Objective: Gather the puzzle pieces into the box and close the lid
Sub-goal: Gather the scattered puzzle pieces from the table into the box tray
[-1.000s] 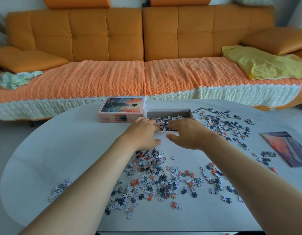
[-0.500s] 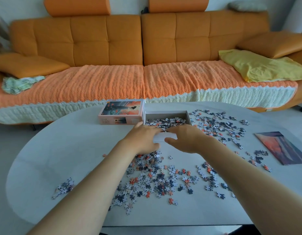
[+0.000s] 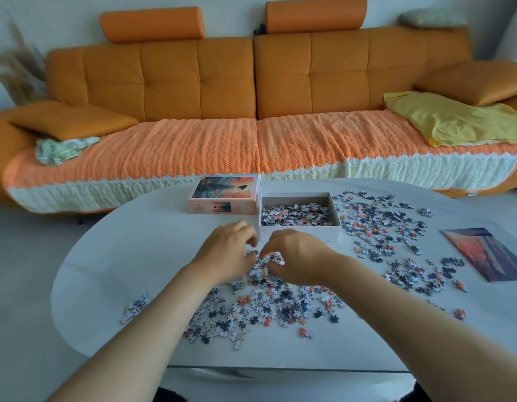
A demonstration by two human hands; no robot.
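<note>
The open white box (image 3: 299, 230) stands at the table's far middle, with a layer of puzzle pieces (image 3: 295, 213) inside. Its lid (image 3: 224, 195), printed with a picture, lies just left of it. A wide scatter of loose pieces (image 3: 268, 306) covers the table in front of the box. My left hand (image 3: 225, 253) and my right hand (image 3: 299, 258) are side by side at the far edge of that scatter, just short of the box's front wall. Their curled fingers cup a small heap of pieces between them.
More loose pieces (image 3: 376, 221) spread right of the box, and a small cluster (image 3: 135, 307) lies near the table's left edge. A printed picture sheet (image 3: 489, 253) lies at the far right. The white oval table (image 3: 135, 250) stands before an orange sofa (image 3: 251, 82).
Both hands have drawn back from over the box to the near scatter and curled around pieces there. The camera view has tilted up slightly.
</note>
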